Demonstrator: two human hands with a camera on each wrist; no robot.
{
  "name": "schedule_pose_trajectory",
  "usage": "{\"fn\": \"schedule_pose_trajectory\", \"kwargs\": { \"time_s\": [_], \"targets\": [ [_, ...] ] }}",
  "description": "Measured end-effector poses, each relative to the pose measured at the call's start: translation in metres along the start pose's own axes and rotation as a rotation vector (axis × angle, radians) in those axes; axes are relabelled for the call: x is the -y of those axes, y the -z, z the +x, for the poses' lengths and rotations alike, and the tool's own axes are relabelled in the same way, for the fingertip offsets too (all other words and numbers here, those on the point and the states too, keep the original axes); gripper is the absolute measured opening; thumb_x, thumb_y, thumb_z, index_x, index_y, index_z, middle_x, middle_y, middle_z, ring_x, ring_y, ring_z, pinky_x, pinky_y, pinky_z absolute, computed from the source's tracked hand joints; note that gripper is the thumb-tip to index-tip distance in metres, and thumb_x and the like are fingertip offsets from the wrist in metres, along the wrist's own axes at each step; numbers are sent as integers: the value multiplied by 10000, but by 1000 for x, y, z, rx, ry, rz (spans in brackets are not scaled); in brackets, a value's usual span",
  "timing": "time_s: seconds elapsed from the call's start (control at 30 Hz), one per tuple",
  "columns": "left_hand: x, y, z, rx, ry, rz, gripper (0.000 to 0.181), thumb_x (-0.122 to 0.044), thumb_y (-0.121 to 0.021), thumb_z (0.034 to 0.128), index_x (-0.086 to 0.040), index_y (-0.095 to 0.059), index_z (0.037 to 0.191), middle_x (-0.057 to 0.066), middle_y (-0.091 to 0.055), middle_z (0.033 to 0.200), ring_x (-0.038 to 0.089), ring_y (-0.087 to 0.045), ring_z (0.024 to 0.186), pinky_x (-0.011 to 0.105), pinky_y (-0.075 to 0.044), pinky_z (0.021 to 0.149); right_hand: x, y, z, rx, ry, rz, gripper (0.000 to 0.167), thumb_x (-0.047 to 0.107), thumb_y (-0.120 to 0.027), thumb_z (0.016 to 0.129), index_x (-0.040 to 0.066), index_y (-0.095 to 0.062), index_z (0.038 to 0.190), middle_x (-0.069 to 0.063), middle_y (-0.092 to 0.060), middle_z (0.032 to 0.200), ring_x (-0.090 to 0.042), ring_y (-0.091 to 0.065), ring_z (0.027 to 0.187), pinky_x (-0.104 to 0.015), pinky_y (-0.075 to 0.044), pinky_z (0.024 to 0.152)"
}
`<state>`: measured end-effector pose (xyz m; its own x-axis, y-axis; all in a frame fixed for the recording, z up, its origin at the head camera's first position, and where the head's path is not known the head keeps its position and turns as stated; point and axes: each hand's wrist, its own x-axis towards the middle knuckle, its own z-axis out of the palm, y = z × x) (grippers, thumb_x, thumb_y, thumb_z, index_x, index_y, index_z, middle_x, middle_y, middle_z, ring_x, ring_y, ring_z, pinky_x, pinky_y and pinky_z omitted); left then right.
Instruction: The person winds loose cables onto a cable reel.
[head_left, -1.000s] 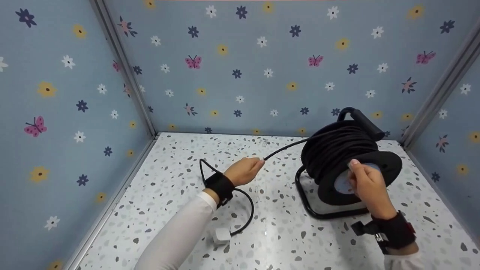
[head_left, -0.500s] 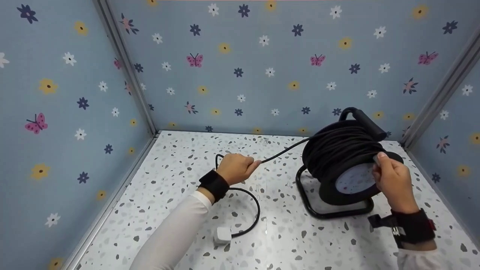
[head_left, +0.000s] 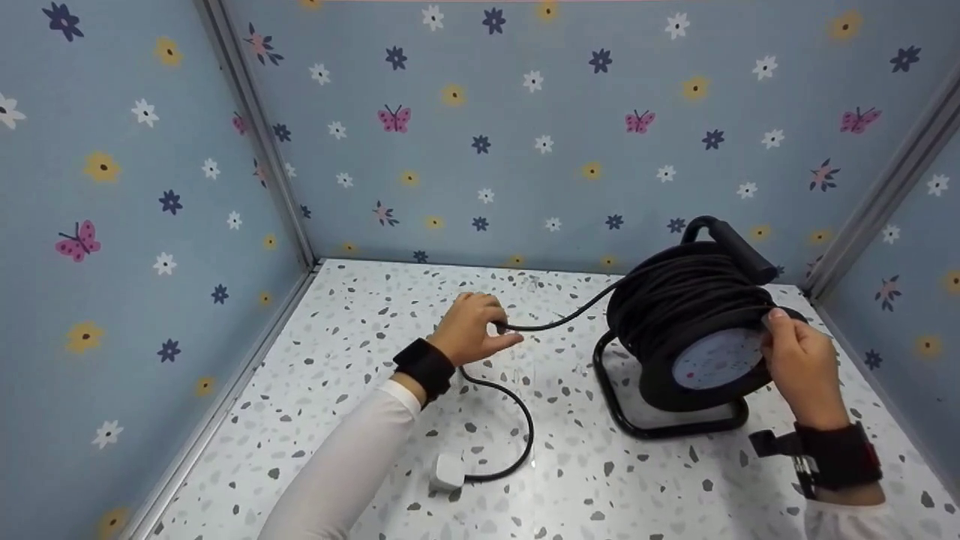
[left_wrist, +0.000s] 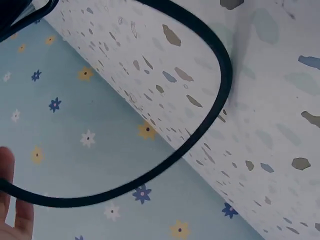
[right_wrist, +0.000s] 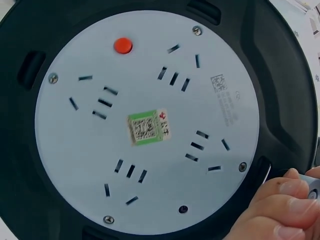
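Observation:
A black cable reel (head_left: 690,300) stands at the right on a black tubular stand (head_left: 671,431). Its pale round socket panel (right_wrist: 90,150), with slots and a red button, fills the right wrist view. My right hand (head_left: 806,367) grips the reel's crank knob (right_wrist: 313,186), a small grey piece at the rim, mostly covered by fingers. Near the middle, my left hand (head_left: 469,330) loosely holds the black cable (head_left: 562,322), fingers curled over it and thumb apart. From that hand the cable loops down to a white plug (head_left: 448,472) on the tabletop.
The speckled white tabletop (head_left: 360,315) is bounded by blue flowered panels (head_left: 480,150) at the back and both sides, with metal posts (head_left: 262,142) in the corners. The reel's carrying handle (head_left: 742,251) rises close to the back panel.
The right hand, with the crank knob, has moved right around the reel's face. My left thumb has spread from the fingers, and the stretch of cable to the reel now sags.

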<state>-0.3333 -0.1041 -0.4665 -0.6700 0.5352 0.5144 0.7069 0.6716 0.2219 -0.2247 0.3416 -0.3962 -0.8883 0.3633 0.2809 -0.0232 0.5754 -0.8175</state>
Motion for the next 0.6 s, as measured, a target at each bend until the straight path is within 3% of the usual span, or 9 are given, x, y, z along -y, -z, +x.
{"fn": "schedule_pose_trajectory", "kwargs": {
  "time_s": [0.07, 0.13, 0.2, 0.27, 0.37, 0.47, 0.6],
  "targets": [
    [10, 4, -1, 21, 36, -34, 225, -258, -859, 953, -79, -733, 899, 72, -742, 915, 267, -717, 885, 465, -570, 978, -1, 0, 0, 1, 0, 1, 604, 466, -446, 1154, 18, -630, 793, 85, -480, 560, -108, -456, 531, -272, -379, 568],
    [21, 9, -3, 16, 84, -59, 134, -112, -825, 954, -57, -705, 934, 101, -742, 946, 284, -733, 903, 449, -602, 918, -2, 1, 1, 2, 3, -1, 605, 462, -449, 1154, 13, -631, 791, 89, -486, 560, -103, -464, 532, -267, -384, 569],
    [34, 13, -6, -37, 162, -99, 76, 14, -746, 962, -35, -688, 963, 134, -737, 968, 303, -738, 913, 443, -614, 850, -2, 1, 1, 3, 6, 1, 610, 459, -452, 1155, 7, -628, 785, 87, -487, 556, -102, -465, 526, -267, -386, 564],
    [47, 19, -10, -130, 285, -167, 88, 69, -682, 972, -13, -691, 1002, 172, -739, 996, 332, -732, 928, 459, -609, 851, -2, 2, 2, 4, 7, -6, 611, 457, -451, 1155, 9, -632, 781, 93, -496, 561, -96, -472, 533, -261, -389, 568],
    [66, 29, -15, -304, 490, -293, 71, 20, -649, 1030, 22, -703, 1076, 208, -758, 1028, 337, -734, 939, 446, -596, 866, -3, 4, 4, 11, 4, -8, 606, 455, -445, 1156, 15, -650, 795, 97, -512, 577, -91, -482, 548, -254, -395, 575],
    [83, 43, -19, -443, 673, -425, 183, -136, -630, 1102, 27, -709, 1124, 192, -761, 978, 247, -747, 835, 347, -595, 803, -7, 7, 6, 15, -6, -10, 595, 454, -438, 1156, 19, -672, 824, 104, -531, 604, -79, -494, 572, -245, -401, 589],
    [92, 60, -22, -510, 833, -598, 364, -383, -636, 1110, -32, -701, 1040, 87, -699, 795, 110, -662, 551, 246, -562, 593, -16, 12, 10, 14, -7, -42, 593, 446, -420, 1156, 6, -707, 882, 170, -585, 676, 15, -552, 648, -198, -428, 638]
  ]
}}
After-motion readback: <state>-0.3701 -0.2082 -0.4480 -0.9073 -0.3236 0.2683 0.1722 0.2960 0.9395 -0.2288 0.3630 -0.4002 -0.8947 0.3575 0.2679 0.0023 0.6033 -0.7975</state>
